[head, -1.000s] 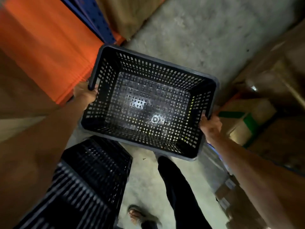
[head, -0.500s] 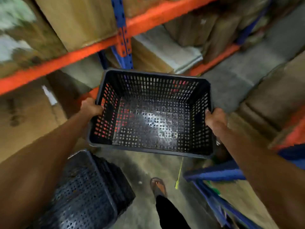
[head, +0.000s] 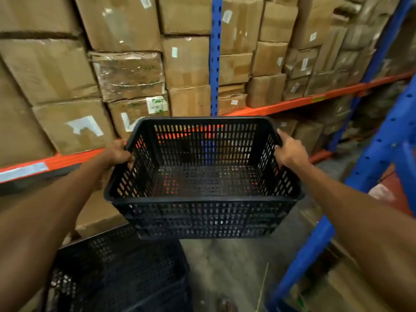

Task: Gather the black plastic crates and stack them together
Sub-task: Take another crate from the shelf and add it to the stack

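Counted two black crates: held crate (head: 202, 208) aloft, second crate (head: 126, 271) below-left. Gripped opposite rims with left hand (head: 117, 153) and right hand (head: 290, 152), with fingers curled over both edges.

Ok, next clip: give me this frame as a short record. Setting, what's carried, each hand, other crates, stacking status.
setting: warehouse aisle; rack with orange beam and blue upright, cardboard boxes on the shelves
carried: black crate, empty, upright, held above the concrete floor
left grip: hand curled over the crate's left rim
right grip: hand curled over the right rim
other crate: second black crate, low at lower left
status: carried crate not yet set into the second one
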The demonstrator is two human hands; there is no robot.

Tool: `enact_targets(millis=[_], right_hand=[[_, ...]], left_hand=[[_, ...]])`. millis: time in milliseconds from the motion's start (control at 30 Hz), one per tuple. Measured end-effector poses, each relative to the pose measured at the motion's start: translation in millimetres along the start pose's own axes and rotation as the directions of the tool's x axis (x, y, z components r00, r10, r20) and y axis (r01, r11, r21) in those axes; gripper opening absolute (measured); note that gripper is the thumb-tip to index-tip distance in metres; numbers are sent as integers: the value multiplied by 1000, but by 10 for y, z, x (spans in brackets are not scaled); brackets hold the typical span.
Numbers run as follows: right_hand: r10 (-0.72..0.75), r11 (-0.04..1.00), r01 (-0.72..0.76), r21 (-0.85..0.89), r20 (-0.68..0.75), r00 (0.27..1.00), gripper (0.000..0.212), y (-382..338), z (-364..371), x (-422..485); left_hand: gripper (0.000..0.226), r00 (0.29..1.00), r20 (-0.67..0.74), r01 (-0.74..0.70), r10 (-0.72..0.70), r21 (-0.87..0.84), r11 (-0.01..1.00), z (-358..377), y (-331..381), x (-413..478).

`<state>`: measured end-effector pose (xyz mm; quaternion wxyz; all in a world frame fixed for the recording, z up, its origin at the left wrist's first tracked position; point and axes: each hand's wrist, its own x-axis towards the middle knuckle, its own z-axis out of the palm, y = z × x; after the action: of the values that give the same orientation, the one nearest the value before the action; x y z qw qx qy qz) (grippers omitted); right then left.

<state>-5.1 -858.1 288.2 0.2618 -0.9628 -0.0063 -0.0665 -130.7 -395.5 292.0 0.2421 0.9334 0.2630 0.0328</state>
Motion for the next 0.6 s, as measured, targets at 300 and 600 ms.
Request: enact_targets(millis=[300, 600], right_hand=[[-254, 961, 270, -63, 192, 948, 60, -1160, 661, -850], [-347, 906, 412, -96, 386, 855, 65, -1907, 1620, -1185]], left_hand=[[26, 957, -145, 237, -252, -109, 965, -678, -1714, -1286], [44, 883, -337, 346, -326, 1, 938, -760, -2678, -1900]])
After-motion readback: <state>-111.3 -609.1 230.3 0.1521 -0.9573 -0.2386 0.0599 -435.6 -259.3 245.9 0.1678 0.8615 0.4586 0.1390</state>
